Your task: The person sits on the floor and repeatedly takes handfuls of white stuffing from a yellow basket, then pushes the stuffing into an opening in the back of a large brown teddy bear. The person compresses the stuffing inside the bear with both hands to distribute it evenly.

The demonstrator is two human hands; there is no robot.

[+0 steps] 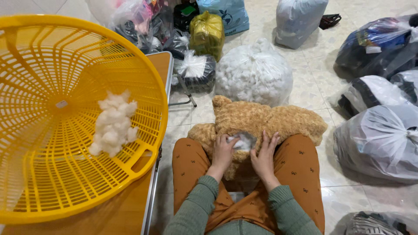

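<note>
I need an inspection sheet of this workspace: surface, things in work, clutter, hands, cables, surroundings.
Surface: wooden folding table at the person's left; tiled floor.
Things in work: brown plush bear on the lap, white stuffing showing at an opening.
Clutter: yellow basket on the table, a stuffing clump inside.
Hands: left hand and right hand press on the bear beside the opening, fingers spread.
Cables: nothing seen.
Surroundings: clear bag of stuffing, many filled plastic bags on the floor.
</note>
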